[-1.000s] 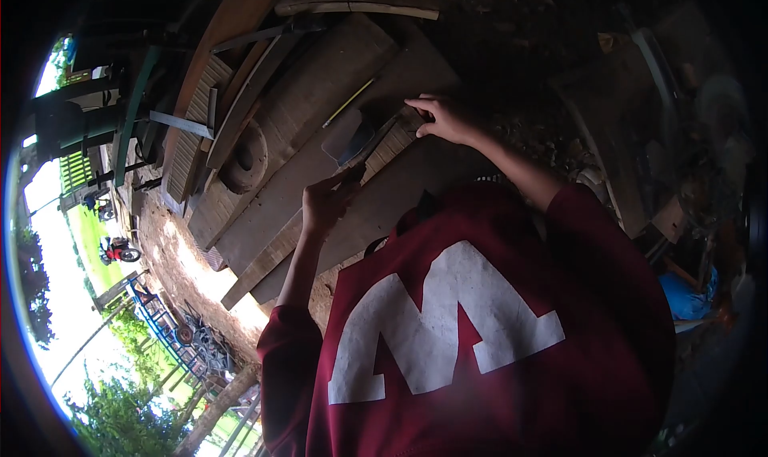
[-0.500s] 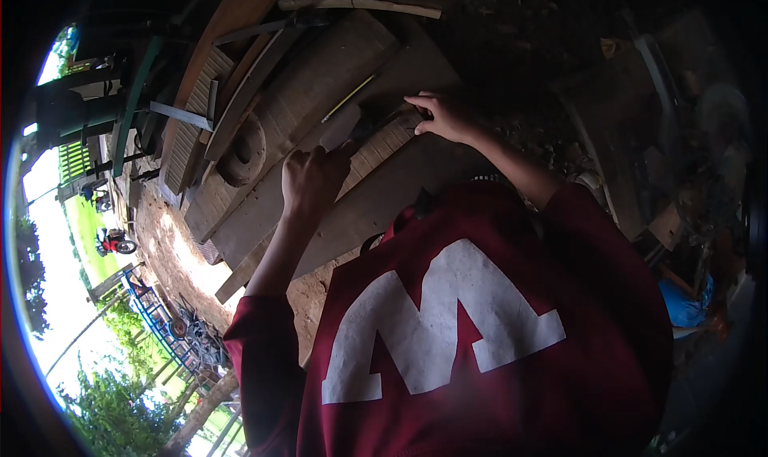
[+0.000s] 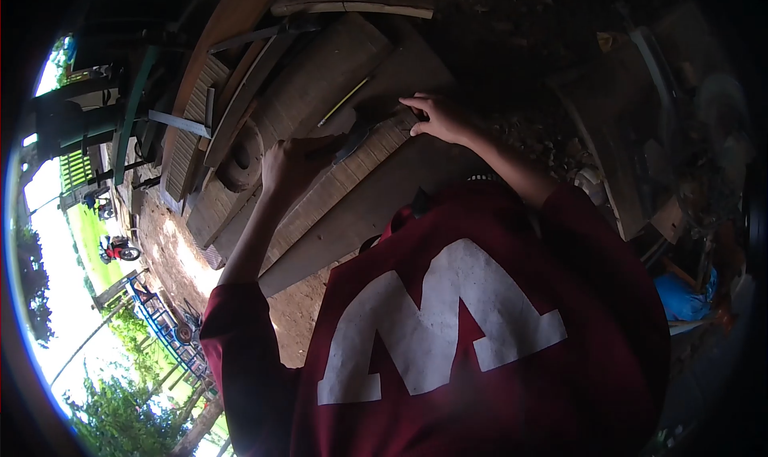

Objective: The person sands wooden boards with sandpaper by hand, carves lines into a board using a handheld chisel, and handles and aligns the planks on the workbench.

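Observation:
A narrow wooden board (image 3: 344, 181) runs diagonally in front of my chest, lying over wider planks. My right hand (image 3: 438, 119) is at its far upper end, thumb and fingertips bent around the edges. My left hand (image 3: 290, 167) is closed beside the board's upper edge, around the near end of a dark flat tool (image 3: 352, 142). The tool lies along the board; shadow and my fingers hide its exact kind. A yellow pencil (image 3: 344, 102) rests on the plank (image 3: 308, 89) just beyond the tool.
A metal square (image 3: 180, 123) and a wooden piece with a round hollow (image 3: 240, 161) lie at the left. A curved wooden strip (image 3: 352, 3) is at the back. A blue bag (image 3: 684, 293) sits at the right. A red motorbike (image 3: 120, 249) stands outside.
My left hand has moved left and slightly down along the board, and the dark tool has turned more in line with it. My right hand stays at the board's end.

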A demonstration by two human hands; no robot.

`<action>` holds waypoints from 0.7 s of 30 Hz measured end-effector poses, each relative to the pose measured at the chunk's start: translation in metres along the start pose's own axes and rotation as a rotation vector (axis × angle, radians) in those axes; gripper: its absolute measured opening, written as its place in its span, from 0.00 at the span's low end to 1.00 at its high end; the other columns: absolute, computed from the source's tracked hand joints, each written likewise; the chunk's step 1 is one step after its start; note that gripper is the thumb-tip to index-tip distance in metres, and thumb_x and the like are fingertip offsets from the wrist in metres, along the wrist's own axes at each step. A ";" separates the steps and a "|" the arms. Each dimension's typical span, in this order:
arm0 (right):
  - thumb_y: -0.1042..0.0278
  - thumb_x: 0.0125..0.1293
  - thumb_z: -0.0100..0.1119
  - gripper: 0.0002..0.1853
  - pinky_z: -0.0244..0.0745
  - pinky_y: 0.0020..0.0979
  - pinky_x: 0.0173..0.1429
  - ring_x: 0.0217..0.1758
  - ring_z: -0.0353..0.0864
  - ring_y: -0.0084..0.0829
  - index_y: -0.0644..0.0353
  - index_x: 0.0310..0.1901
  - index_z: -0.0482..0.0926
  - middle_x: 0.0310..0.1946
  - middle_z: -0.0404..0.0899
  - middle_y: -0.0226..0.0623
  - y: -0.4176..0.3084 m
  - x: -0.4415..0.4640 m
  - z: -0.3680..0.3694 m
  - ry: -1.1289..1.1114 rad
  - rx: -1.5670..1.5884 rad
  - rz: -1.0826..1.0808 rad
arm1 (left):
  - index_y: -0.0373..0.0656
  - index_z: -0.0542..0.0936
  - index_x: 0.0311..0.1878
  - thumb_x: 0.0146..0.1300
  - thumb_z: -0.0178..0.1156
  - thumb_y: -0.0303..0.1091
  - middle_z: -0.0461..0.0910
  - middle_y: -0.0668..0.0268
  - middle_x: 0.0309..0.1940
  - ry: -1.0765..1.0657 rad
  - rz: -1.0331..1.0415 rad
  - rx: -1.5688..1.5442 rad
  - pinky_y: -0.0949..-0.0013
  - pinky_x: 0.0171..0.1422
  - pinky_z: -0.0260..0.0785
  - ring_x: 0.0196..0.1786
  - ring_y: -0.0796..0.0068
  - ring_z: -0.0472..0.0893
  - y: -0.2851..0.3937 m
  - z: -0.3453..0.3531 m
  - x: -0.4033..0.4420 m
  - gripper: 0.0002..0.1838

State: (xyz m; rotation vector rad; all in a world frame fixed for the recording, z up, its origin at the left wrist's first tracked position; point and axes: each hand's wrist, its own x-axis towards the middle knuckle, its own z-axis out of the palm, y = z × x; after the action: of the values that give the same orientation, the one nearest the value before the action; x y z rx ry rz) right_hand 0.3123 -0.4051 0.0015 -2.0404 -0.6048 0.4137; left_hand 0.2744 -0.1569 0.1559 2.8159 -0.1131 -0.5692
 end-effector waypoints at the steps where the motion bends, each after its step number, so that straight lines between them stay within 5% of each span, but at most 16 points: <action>1: 0.71 0.42 0.67 0.32 0.69 0.31 0.43 0.37 0.73 0.32 0.61 0.54 0.69 0.33 0.71 0.35 -0.002 -0.001 0.000 0.007 0.011 0.013 | 0.63 0.82 0.39 0.48 0.61 0.44 0.81 0.70 0.30 -0.007 0.011 0.002 0.69 0.35 0.73 0.29 0.71 0.81 -0.006 0.004 -0.002 0.12; 7: 0.70 0.42 0.67 0.31 0.69 0.31 0.42 0.36 0.74 0.33 0.61 0.53 0.70 0.34 0.72 0.35 0.003 -0.002 0.004 0.051 0.020 -0.002 | 0.55 0.80 0.44 0.45 0.66 0.36 0.82 0.66 0.30 0.152 0.079 -0.255 0.71 0.36 0.72 0.33 0.72 0.82 -0.040 0.048 -0.020 0.18; 21: 0.71 0.41 0.68 0.31 0.70 0.31 0.43 0.37 0.74 0.32 0.58 0.53 0.71 0.35 0.73 0.34 -0.001 -0.002 0.000 0.030 0.055 0.013 | 0.53 0.80 0.45 0.46 0.67 0.34 0.81 0.62 0.32 0.297 0.009 -0.379 0.71 0.37 0.72 0.34 0.71 0.82 -0.044 0.087 -0.035 0.19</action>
State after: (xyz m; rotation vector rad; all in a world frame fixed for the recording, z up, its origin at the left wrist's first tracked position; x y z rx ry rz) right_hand 0.3106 -0.4062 0.0025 -1.9955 -0.5565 0.4018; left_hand 0.2087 -0.1316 0.0797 2.4903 0.0371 -0.1435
